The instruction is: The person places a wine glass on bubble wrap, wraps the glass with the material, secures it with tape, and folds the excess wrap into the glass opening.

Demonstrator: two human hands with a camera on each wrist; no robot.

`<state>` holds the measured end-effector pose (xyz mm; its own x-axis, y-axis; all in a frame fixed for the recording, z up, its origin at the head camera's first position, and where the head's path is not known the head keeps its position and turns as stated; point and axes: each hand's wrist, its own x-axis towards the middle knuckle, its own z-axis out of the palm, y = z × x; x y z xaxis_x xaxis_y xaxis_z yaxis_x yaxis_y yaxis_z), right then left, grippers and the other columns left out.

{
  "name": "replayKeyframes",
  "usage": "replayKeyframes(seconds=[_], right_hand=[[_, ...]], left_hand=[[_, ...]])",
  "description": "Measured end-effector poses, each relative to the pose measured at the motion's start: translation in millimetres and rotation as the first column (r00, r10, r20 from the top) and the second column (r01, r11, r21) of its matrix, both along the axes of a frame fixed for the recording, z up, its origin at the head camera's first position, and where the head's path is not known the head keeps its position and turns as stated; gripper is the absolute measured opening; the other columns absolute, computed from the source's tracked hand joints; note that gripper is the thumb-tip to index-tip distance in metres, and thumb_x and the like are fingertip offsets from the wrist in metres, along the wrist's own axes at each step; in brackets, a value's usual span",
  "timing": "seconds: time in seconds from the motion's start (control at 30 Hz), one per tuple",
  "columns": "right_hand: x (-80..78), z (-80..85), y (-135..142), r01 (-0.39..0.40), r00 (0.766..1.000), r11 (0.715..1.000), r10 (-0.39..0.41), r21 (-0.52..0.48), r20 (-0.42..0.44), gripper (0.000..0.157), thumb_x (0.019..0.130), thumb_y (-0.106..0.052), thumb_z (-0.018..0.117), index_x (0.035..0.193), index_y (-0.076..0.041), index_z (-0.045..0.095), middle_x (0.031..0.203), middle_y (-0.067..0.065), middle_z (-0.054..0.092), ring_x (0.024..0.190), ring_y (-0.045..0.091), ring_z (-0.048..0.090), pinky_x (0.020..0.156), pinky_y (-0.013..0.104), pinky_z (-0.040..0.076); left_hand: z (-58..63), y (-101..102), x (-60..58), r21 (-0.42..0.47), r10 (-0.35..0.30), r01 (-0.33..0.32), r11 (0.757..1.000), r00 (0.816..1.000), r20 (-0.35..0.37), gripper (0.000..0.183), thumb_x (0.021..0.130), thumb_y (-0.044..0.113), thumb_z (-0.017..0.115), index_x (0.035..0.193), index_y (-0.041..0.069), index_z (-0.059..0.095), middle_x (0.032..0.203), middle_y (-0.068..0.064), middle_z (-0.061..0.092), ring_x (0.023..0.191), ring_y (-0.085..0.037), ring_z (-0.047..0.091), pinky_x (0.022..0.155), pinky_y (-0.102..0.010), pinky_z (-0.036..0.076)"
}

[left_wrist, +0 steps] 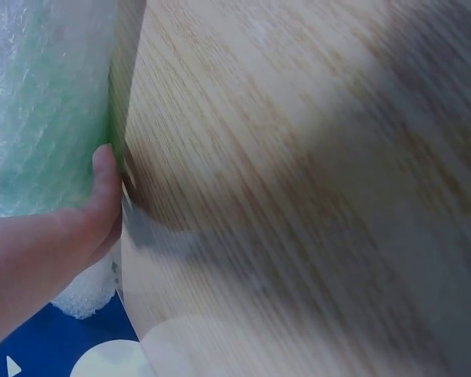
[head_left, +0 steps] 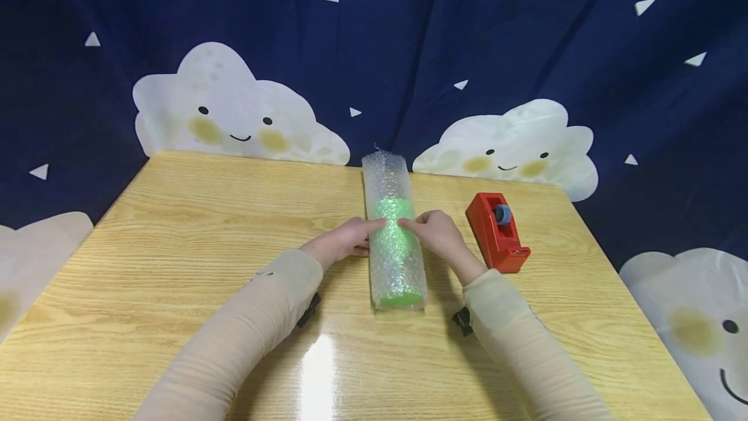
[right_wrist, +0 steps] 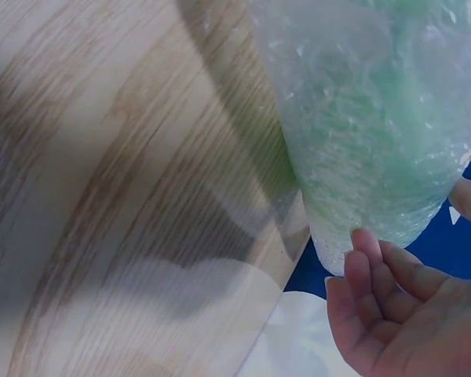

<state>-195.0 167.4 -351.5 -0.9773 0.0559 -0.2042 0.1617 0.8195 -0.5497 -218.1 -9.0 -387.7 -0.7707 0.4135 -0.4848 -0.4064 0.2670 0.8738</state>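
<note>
A long bundle of clear bubble wrap lies lengthwise on the table, with a green cylinder-like object showing through it. My left hand holds the bundle's left side, its thumb on top and its other fingers down along the side. From the right, my right hand holds it at the same height, thumb on top close to the left thumb. In the right wrist view the curled fingers touch the wrap's side. The wrap hides what the green object is.
A red tape dispenser with a blue-rimmed tape roll stands to the right of the bundle on the wooden table. A dark blue curtain with white clouds hangs right behind the table's far edge.
</note>
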Motion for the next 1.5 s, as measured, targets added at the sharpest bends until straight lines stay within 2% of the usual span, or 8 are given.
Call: replayKeyframes(seconds=[0.23, 0.5, 0.7, 0.8, 0.9, 1.0, 1.33, 1.5], right_hand=[[-1.1, -1.3, 1.0, 0.009, 1.0, 1.0, -0.009, -0.011, 0.007, 0.046, 0.086, -0.051, 0.057, 0.061, -0.014, 0.046, 0.053, -0.005, 0.031, 0.052, 0.011, 0.032, 0.048, 0.024, 0.029], [0.3, -1.2, 1.1, 0.019, 1.0, 1.0, -0.019, -0.01, 0.019, 0.044, 0.086, -0.05, 0.058, 0.066, -0.011, 0.052, 0.054, -0.004, 0.034, 0.053, 0.012, 0.035, 0.048, 0.024, 0.031], [0.5, -1.2, 3.1, 0.03, 0.999, 0.999, -0.029, -0.036, 0.026, 0.042, 0.086, -0.049, 0.058, 0.07, -0.01, 0.055, 0.055, -0.004, 0.035, 0.054, 0.013, 0.036, 0.049, 0.025, 0.032], [0.2, -1.5, 5.3, 0.041, 0.998, 0.998, -0.04, -0.042, 0.038, 0.043, 0.087, -0.047, 0.058, 0.083, -0.004, 0.061, 0.065, 0.001, 0.047, 0.063, 0.016, 0.045, 0.056, 0.027, 0.038], [-0.2, -1.5, 7.3, 0.041, 0.998, 0.998, -0.04, -0.039, 0.044, 0.05, 0.089, -0.045, 0.055, 0.11, 0.0, 0.058, 0.094, 0.013, 0.061, 0.086, 0.025, 0.057, 0.072, 0.034, 0.047], [-0.4, -1.0, 8.2, 0.028, 0.999, 0.999, -0.027, -0.026, 0.039, 0.056, 0.091, -0.043, 0.053, 0.125, 0.001, 0.049, 0.121, 0.021, 0.058, 0.108, 0.032, 0.056, 0.088, 0.043, 0.048], [3.3, 4.1, 4.1, -0.012, 0.999, 0.998, 0.01, 0.056, 0.04, 0.058, 0.095, -0.043, 0.047, 0.129, 0.004, 0.048, 0.13, 0.023, 0.054, 0.116, 0.035, 0.054, 0.095, 0.048, 0.045], [4.0, 3.1, 1.1, -0.053, 0.999, 0.986, 0.051, 0.156, 0.018, 0.064, 0.094, -0.049, 0.041, 0.127, 0.004, 0.051, 0.126, 0.022, 0.057, 0.109, 0.034, 0.058, 0.087, 0.047, 0.048]], left_hand=[[-0.8, 0.4, -0.5, 0.013, -0.013, 0.013, 1.0, 1.0, -0.014, 0.052, 0.098, 0.038, 0.043, 0.135, 0.0, 0.042, 0.124, -0.014, 0.054, 0.101, -0.018, 0.052, 0.095, -0.033, 0.047], [-1.4, 0.7, -0.3, 0.019, -0.018, 0.019, 1.0, 1.0, -0.011, 0.051, 0.098, 0.037, 0.042, 0.135, 0.001, 0.042, 0.123, -0.014, 0.055, 0.106, -0.021, 0.054, 0.095, -0.032, 0.047], [-2.3, 2.1, -1.5, 0.027, 0.005, -0.005, 1.0, 1.0, 0.01, 0.049, 0.098, 0.033, 0.043, 0.135, 0.002, 0.042, 0.124, -0.014, 0.053, 0.103, -0.02, 0.053, 0.094, -0.032, 0.047], [-3.6, 2.3, -2.0, 0.034, 0.018, -0.019, 0.999, 1.0, 0.017, 0.05, 0.097, 0.03, 0.043, 0.138, 0.002, 0.038, 0.13, -0.018, 0.049, 0.111, -0.025, 0.052, 0.096, -0.034, 0.047], [-4.2, 2.7, -2.1, 0.036, 0.016, -0.017, 0.999, 1.0, 0.018, 0.051, 0.097, 0.029, 0.042, 0.139, 0.001, 0.036, 0.134, -0.019, 0.047, 0.118, -0.028, 0.05, 0.098, -0.035, 0.046], [-3.9, 3.1, -2.0, 0.032, 0.008, -0.009, 0.999, 1.0, 0.014, 0.052, 0.097, 0.03, 0.043, 0.139, 0.0, 0.036, 0.133, -0.018, 0.048, 0.118, -0.028, 0.05, 0.097, -0.035, 0.046], [-0.4, 3.6, 1.1, 0.026, 0.008, -0.008, 1.0, 1.0, 0.013, 0.053, 0.098, 0.032, 0.045, 0.139, -0.001, 0.036, 0.133, -0.017, 0.049, 0.12, -0.027, 0.051, 0.097, -0.034, 0.047], [0.5, 4.3, 1.9, 0.03, 0.004, -0.004, 1.0, 1.0, 0.008, 0.052, 0.098, 0.032, 0.045, 0.136, -0.002, 0.038, 0.132, -0.016, 0.051, 0.12, -0.027, 0.052, 0.097, -0.033, 0.047]])
